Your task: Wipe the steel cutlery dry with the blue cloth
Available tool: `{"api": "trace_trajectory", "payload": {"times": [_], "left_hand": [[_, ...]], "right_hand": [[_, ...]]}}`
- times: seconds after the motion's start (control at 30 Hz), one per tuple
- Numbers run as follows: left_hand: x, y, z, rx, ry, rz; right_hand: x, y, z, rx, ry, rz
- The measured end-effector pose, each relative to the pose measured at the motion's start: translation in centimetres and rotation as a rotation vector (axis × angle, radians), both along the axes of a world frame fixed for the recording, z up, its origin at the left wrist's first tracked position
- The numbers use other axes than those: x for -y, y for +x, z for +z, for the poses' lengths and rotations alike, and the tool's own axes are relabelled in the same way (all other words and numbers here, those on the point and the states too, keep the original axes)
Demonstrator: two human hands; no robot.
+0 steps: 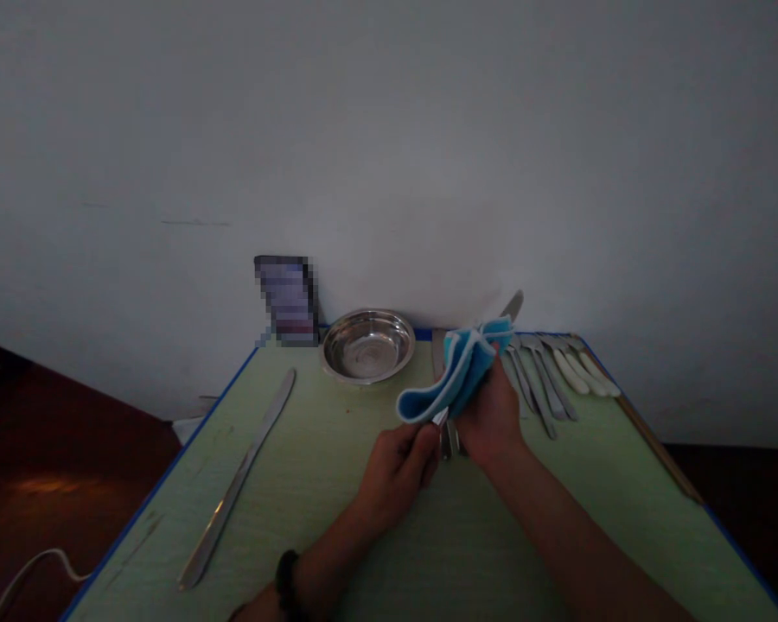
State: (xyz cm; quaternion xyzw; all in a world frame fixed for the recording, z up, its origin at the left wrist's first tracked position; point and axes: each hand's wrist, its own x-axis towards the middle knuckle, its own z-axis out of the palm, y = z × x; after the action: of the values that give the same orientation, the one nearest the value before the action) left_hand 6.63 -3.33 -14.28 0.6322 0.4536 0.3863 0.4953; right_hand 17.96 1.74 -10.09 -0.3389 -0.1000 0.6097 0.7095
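Observation:
My left hand (pixel 402 471) is closed around the handle of a table knife (pixel 512 306), held above the table and pointing away to the right. A folded blue cloth (pixel 457 371) with pale edges is wrapped about the blade, whose tip sticks out past it. My right hand (pixel 493 410) grips the cloth from the right side; its fingers are mostly hidden behind the fabric. Below and behind the hands lie more pieces of metal cutlery (pixel 446 442), partly covered. Another table knife (pixel 243 471) lies alone on the left of the table.
A shallow steel bowl (pixel 367 347) stands at the back of the green table (pixel 324 458), by the wall. A phone (pixel 289 301), blurred out, leans left of it. Several forks and spoons (pixel 545 380) and white-handled pieces (pixel 580 367) lie at the back right. A brown stick (pixel 661 451) lies along the right edge.

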Motion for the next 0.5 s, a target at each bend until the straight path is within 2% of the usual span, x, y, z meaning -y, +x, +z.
{"api": "trace_trajectory", "payload": {"times": [0.07, 0.13, 0.27, 0.37, 0.5], "left_hand": [[0.1, -0.1, 0.3, 0.013, -0.008, -0.001], [0.3, -0.1, 0.4, 0.026, -0.024, -0.012], [0.4, -0.1, 0.4, 0.045, -0.056, -0.039], [0.3, 0.0, 0.1, 0.047, -0.067, -0.059], [0.2, -0.1, -0.2, 0.033, -0.066, -0.078]], "right_hand": [[-0.4, 1.1, 0.9, -0.086, -0.017, -0.038], [-0.8, 2.5, 1.7, -0.107, 0.058, -0.049], [-1.3, 5.3, 2.6, -0.131, 0.167, 0.013], [-1.4, 6.4, 2.3, -0.155, 0.235, 0.054], [-1.4, 6.4, 1.2, -0.137, 0.34, 0.07]]}}
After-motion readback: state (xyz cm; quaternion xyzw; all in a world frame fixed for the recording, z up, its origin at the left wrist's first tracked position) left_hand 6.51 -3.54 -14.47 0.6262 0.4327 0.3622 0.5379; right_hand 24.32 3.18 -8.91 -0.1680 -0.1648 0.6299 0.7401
